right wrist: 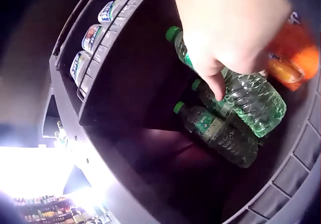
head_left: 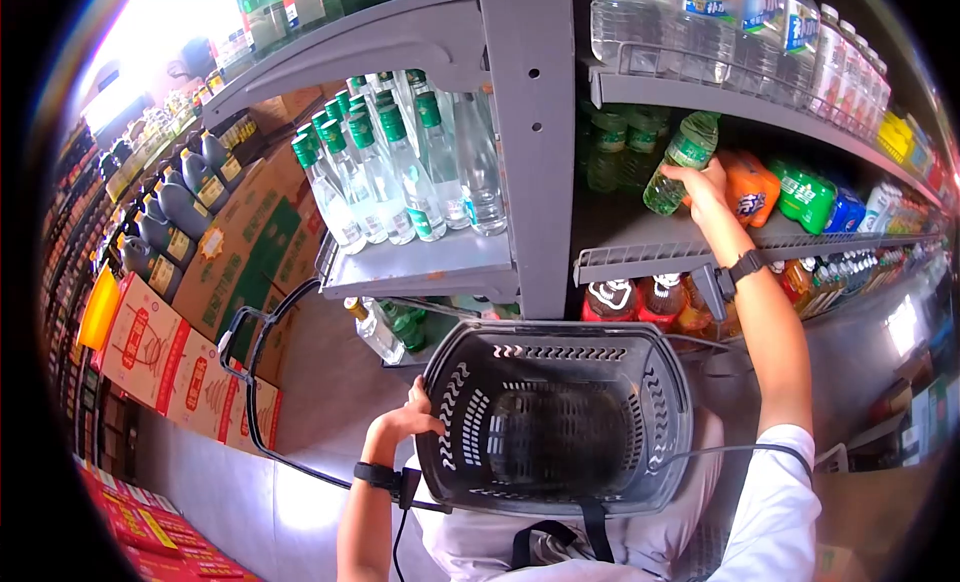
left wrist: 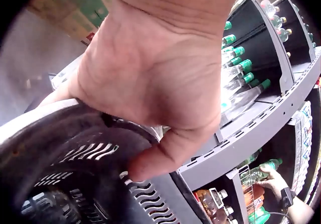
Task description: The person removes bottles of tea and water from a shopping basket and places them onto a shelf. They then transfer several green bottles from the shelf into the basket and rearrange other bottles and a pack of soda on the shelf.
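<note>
My right hand (head_left: 706, 185) grips a green plastic drink bottle (head_left: 697, 136) on the middle shelf at the right. The bottle tilts, and in the right wrist view its ribbed lower part (right wrist: 257, 103) shows beyond my fingers. Beside it stand two more green bottles (right wrist: 215, 133). My left hand (head_left: 403, 419) holds the left rim of a black plastic basket (head_left: 560, 335), which sits over my lap with nothing visible inside. In the left wrist view the thumb (left wrist: 155, 162) lies over the inner wall; the other fingers are mostly hidden outside the rim.
A grey shelf post (head_left: 533, 162) stands between the two bays. Left of it are clear bottles with green caps (head_left: 395, 172). Orange bottles (head_left: 748, 187) and green packs (head_left: 806, 196) lie right of my hand. A wire guard (head_left: 640, 260) edges the shelf. The basket's handle (head_left: 255, 402) hangs out left.
</note>
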Demonstrator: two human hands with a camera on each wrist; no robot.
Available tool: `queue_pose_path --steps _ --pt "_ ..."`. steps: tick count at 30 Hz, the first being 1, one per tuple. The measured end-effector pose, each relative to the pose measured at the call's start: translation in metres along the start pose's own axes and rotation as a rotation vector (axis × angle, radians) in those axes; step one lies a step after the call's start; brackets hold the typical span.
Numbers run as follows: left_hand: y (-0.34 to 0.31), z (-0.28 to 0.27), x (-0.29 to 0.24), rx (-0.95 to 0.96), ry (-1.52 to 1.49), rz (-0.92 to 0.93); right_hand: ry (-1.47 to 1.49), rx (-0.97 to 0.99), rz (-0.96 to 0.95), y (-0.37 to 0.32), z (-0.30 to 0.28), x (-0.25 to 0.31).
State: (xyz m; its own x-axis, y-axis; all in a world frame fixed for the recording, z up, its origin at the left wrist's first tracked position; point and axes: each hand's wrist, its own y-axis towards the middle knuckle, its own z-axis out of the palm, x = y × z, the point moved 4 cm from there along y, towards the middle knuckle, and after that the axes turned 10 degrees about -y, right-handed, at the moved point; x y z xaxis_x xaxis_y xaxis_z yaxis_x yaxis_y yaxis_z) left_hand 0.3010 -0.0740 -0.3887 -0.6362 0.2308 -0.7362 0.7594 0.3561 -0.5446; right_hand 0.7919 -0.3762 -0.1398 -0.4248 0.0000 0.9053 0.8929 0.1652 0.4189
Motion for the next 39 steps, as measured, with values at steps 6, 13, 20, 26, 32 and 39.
queue_pose_path --steps 6,13,20,26,32,39 --pt "-0.009 0.002 -0.009 -0.018 0.089 -0.035 -0.49 -0.186 0.053 0.048 0.008 -0.045" --pt "-0.008 0.001 -0.012 -0.015 0.102 -0.038 -0.723 -0.302 -0.002 0.061 0.012 -0.061" --pt "-0.008 0.007 -0.014 -0.049 0.182 -0.133 -0.713 -0.221 -0.109 0.1 0.015 -0.114" --pt "-0.004 0.007 -0.007 -0.048 0.196 -0.104 -1.014 -0.194 -0.04 0.064 0.016 -0.06" --pt "-0.011 0.006 -0.017 -0.057 0.186 -0.078 -1.132 -0.219 -0.152 0.045 0.018 -0.045" --pt "-0.012 0.004 -0.017 -0.037 0.15 -0.097 -1.078 -0.227 -0.18 0.074 0.018 -0.077"
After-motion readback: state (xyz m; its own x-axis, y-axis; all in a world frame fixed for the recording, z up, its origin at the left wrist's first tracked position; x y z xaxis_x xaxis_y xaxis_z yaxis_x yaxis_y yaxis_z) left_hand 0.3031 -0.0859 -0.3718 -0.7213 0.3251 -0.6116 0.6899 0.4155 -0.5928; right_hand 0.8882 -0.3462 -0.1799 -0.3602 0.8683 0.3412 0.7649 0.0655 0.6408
